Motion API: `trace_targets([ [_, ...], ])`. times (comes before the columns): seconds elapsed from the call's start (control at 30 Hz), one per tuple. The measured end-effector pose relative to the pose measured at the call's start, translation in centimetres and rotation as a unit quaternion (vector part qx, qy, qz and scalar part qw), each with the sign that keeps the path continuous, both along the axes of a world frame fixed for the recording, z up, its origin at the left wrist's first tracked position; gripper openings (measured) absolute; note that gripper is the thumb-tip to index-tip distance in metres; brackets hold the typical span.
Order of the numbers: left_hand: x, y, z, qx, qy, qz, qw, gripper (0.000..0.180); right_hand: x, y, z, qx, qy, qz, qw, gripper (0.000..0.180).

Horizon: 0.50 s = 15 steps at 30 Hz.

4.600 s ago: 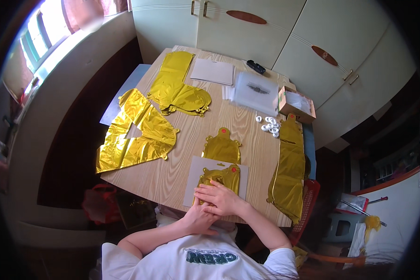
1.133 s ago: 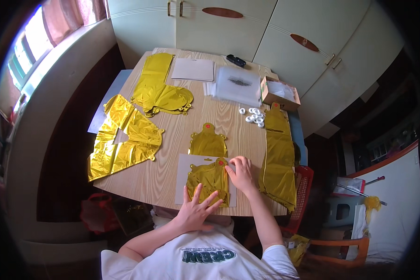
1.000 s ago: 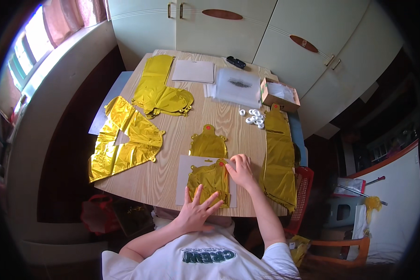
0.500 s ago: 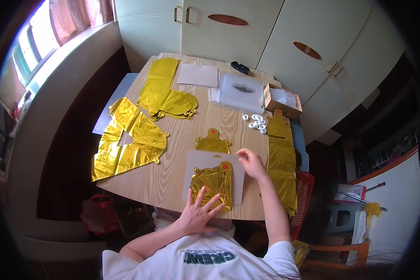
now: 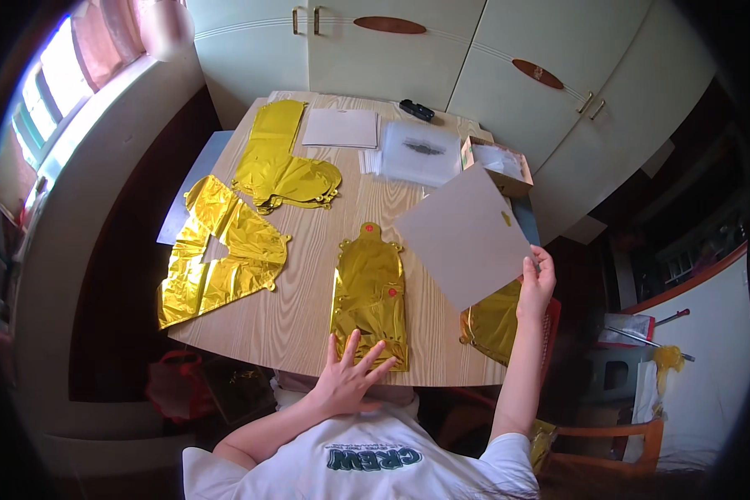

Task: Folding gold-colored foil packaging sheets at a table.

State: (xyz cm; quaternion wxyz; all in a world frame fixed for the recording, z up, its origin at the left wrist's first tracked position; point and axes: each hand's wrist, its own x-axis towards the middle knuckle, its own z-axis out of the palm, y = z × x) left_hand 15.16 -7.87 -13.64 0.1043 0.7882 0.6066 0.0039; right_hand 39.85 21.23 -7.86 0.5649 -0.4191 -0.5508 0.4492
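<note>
A flattened gold foil balloon (image 5: 368, 271) lies folded at the near middle of the table, with two red dots on it. My left hand (image 5: 352, 379) rests on its near end, fingers spread flat. Out to the right, my right hand (image 5: 539, 282) pinches the corner of a pale grey cardboard sheet (image 5: 467, 237) with a small hang hole. The sheet is tilted above the table and partly covers another gold foil balloon (image 5: 493, 329) at the right edge.
More gold foil balloons lie at left, one crinkled (image 5: 246, 258) and a smoother stack (image 5: 275, 146) behind it. Toward the back are a cardboard stack (image 5: 339, 127), clear plastic bags (image 5: 421, 158), a black object (image 5: 417, 109) and a box (image 5: 508, 177). Cabinets (image 5: 392, 62) stand behind.
My right hand has taken the cardboard sheet off the foil balloon and carried it right. The balloon's folded part now lies directly on the rest of it. My left hand stays put.
</note>
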Motion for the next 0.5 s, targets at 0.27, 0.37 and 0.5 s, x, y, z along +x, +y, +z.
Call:
trace_targets([
  [0.27, 0.1, -0.1, -0.2, 0.022, -0.005, 0.007, 1.000, 0.100, 1.0, -4.5, -0.8, 0.081, -0.031, -0.020, 0.996, 0.017],
  [0.37, 0.3, -0.3, -0.7, 0.051, -0.012, 0.015, 0.998, 0.101, 1.5, -6.7, -0.6, 0.206, -0.125, -0.033, 0.970, 0.015],
  [0.5, -0.2, -1.1, -1.0, 0.132, -0.083, 0.075, 0.985, 0.098, 0.6, -11.1, 0.3, 0.349, -0.132, 0.003, 0.928, 0.012],
])
